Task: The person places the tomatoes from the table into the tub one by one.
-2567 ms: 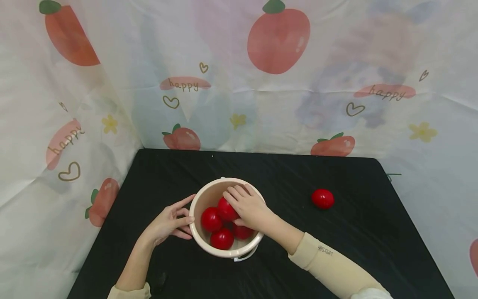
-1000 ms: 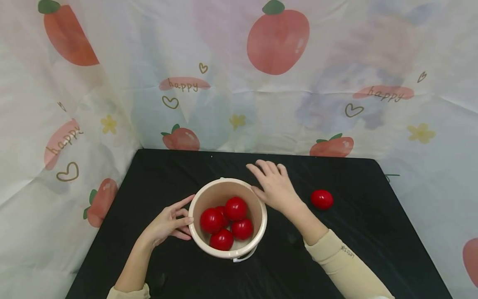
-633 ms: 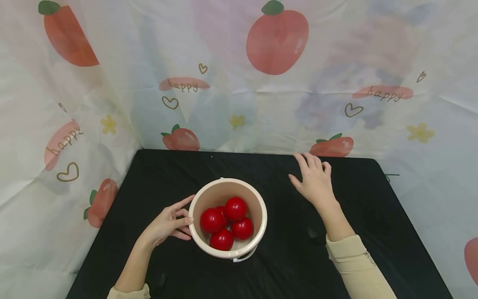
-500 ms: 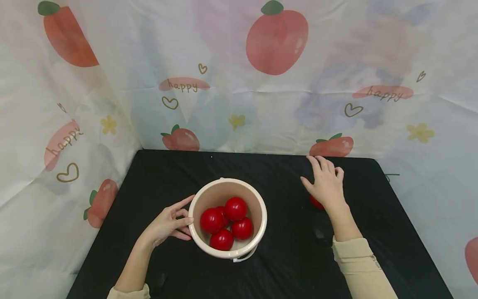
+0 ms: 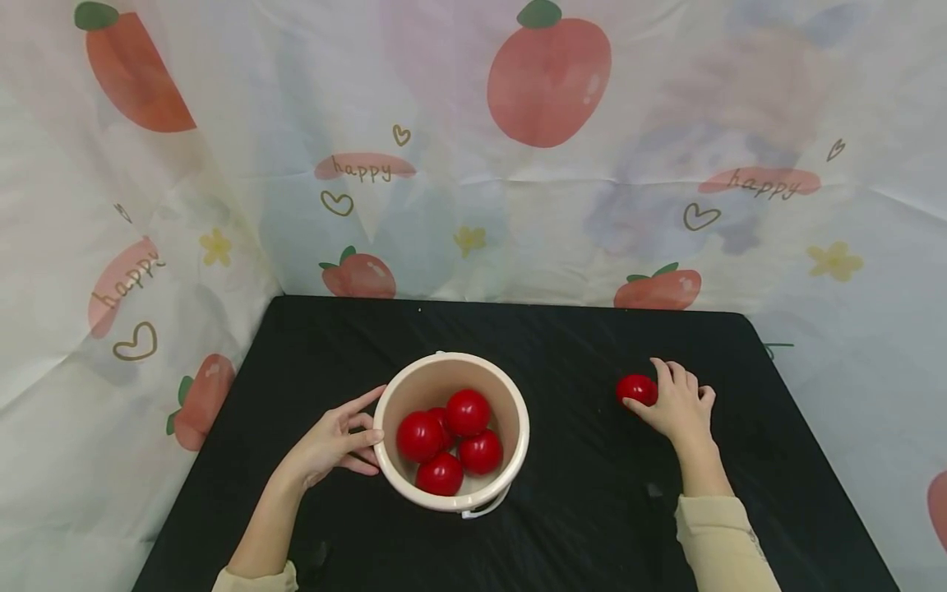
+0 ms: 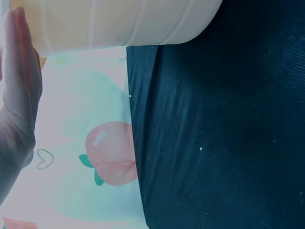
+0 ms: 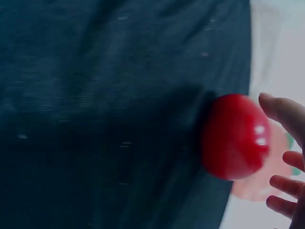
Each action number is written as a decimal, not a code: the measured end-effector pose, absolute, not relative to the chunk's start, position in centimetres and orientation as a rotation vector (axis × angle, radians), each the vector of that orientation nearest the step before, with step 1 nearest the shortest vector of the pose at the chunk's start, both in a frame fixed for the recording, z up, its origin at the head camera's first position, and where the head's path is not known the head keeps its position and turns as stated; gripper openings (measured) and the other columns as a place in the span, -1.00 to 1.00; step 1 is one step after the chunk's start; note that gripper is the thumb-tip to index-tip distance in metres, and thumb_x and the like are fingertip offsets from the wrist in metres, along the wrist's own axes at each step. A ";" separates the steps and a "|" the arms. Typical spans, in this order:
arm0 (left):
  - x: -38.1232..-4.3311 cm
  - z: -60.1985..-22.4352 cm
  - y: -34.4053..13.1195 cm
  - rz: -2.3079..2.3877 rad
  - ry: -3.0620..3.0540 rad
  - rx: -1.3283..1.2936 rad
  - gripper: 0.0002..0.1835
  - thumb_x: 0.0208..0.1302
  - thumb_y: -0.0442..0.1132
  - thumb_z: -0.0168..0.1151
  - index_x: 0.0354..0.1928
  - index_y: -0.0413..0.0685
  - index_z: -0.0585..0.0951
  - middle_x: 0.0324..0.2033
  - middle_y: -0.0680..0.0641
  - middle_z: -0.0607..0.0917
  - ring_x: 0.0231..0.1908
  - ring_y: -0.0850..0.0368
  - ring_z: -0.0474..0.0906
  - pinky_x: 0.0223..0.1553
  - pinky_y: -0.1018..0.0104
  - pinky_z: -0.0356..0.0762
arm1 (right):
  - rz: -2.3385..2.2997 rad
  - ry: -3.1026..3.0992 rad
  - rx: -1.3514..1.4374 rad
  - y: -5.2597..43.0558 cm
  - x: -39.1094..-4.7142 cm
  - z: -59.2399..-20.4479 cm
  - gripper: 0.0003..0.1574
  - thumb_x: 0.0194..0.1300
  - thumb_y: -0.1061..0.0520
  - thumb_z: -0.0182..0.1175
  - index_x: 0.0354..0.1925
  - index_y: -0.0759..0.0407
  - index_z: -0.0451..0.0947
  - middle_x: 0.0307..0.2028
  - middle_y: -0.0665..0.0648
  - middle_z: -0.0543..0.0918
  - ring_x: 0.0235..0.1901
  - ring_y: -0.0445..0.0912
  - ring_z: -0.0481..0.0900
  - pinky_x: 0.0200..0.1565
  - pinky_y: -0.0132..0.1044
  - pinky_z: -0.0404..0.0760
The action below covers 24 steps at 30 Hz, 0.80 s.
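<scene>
A cream bucket [image 5: 395, 477] stands on the black table, with several glossy red balls [image 5: 440, 474] inside. My left hand [image 5: 325, 448] rests against its left side, thumb and index fingertip at the rim. In the left wrist view the fingers of the left hand [image 6: 21, 81] lie nearly straight along the bucket wall [image 6: 119, 21]. To the right, one slightly oval red ball [image 5: 635, 389] lies on the table. My right hand [image 5: 676, 407] is spread beside it, thumb in front. The right wrist view shows a gap between the ball [image 7: 234, 137] and the fingers [image 7: 283, 185].
The black-covered table [image 5: 577, 510] extends around the bucket. A white handle [image 5: 486, 507] hangs at the bucket's front right. Printed cloth [image 5: 547, 222] rises behind the table and on its left side.
My right hand has come out of the bucket, passed over its right rim, and moved right and down to the loose ball. The left hand and bucket have stayed put.
</scene>
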<state>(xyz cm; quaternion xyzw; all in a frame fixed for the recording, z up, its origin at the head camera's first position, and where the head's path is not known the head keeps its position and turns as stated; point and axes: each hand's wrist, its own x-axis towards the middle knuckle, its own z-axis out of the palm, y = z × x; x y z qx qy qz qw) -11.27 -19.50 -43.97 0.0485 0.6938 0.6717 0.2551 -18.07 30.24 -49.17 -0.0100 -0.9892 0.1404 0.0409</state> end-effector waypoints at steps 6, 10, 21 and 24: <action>-11.3 -44.0 -19.5 1.825 1.884 0.134 -0.24 0.21 -0.36 0.18 0.40 -0.04 0.07 -0.33 -0.19 0.57 -0.46 -0.03 0.65 -0.36 -0.03 0.62 | 0.446 -3.057 -0.080 30.8 -18.0 -51.3 0.04 -0.05 -0.16 0.32 0.21 0.37 0.12 0.09 0.48 0.21 0.04 0.35 0.12 -0.10 0.35 0.10; -11.3 -44.1 -19.4 1.824 1.889 0.135 -0.25 0.21 -0.35 0.18 0.39 -0.05 0.07 -0.33 -0.20 0.57 -0.46 -0.02 0.65 -0.36 -0.03 0.62 | 0.450 -3.074 -0.103 30.7 -18.1 -52.1 0.05 -0.07 -0.15 0.32 0.18 0.43 0.12 0.07 0.49 0.22 0.02 0.36 0.12 -0.09 0.35 0.10; -11.2 -43.9 -19.4 1.838 1.874 0.140 -0.24 0.21 -0.37 0.17 0.40 -0.08 0.05 -0.34 -0.19 0.56 -0.47 0.00 0.65 -0.38 -0.03 0.62 | 0.484 -3.070 -0.157 30.2 -18.1 -52.7 -0.03 -0.05 -0.10 0.33 0.12 0.44 0.13 0.00 0.51 0.27 -0.03 0.35 0.15 -0.08 0.35 0.07; -11.2 -43.9 -19.4 1.844 1.866 0.151 -0.24 0.21 -0.37 0.16 0.40 -0.10 0.04 -0.34 -0.19 0.56 -0.47 0.01 0.65 -0.38 -0.02 0.62 | 0.479 -3.077 -0.165 30.2 -18.1 -52.7 -0.03 -0.04 -0.09 0.32 0.12 0.44 0.12 -0.01 0.51 0.27 -0.03 0.35 0.15 -0.08 0.34 0.08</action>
